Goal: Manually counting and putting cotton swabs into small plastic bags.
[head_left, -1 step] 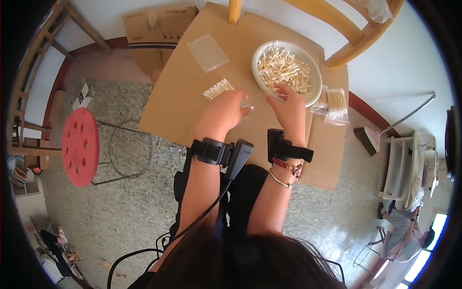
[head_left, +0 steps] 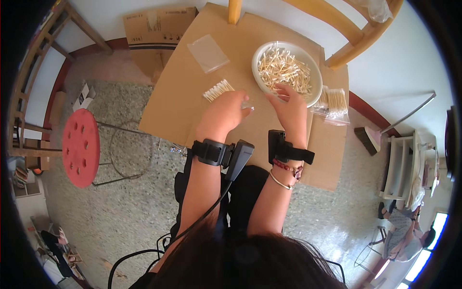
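My right hand (head_left: 288, 103) pinches swabs at the white bowl (head_left: 262, 55); left hand (head_left: 224, 113) grips a clear bag (head_left: 247, 104). Bagging comes next, I reckon.

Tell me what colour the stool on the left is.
Red, with round holes in the seat; the head view shows it.

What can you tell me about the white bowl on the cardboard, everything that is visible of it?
The white bowl is round and shallow, plain, of a material I cannot tell. It stands upright on the brown cardboard sheet, toward its far right part, and holds a loose heap of cotton swabs with pale wooden-looking sticks. The right hand reaches over its near rim, fingertips among the swabs. Clear packets of swabs lie just right of it.
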The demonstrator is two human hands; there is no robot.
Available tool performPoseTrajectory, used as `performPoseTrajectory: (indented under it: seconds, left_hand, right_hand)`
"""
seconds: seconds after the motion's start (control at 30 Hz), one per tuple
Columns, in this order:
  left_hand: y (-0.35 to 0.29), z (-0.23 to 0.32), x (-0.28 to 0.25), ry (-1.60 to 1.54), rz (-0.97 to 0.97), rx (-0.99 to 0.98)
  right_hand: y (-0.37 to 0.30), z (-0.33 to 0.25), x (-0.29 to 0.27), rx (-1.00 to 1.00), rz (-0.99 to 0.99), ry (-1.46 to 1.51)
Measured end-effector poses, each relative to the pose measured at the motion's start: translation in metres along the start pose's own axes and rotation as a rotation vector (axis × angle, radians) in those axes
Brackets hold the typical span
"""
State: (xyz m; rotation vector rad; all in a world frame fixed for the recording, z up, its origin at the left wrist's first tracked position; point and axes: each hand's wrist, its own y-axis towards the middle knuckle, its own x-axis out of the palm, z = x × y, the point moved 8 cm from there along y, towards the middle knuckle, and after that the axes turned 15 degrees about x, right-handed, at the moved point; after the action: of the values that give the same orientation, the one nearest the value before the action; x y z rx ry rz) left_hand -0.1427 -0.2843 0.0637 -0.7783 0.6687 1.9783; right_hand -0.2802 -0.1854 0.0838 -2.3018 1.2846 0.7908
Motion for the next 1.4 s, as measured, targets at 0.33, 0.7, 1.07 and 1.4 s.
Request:
performPoseTrajectory:
  seconds: [0.33,0.7,1.07,1.4]
  left_hand:
    - [0.003,0.011,-0.005,0.002,0.052,0.020]
    - [0.020,0.042,-0.043,-0.728,0.375,0.086]
    - [0.023,0.054,-0.049,-1.132,0.403,0.161]
    - [0.020,0.057,-0.054,-1.189,0.436,0.196]
  right_hand:
    - [-0.008,-0.007,-0.045,-0.020,0.177,0.328]
    - [-0.022,-0.026,-0.015,0.113,-0.365,1.352]
    - [-0.029,-0.039,-0.005,0.084,-0.454,1.213]
    - [-0.028,-0.033,-0.008,0.083,-0.363,1.114]
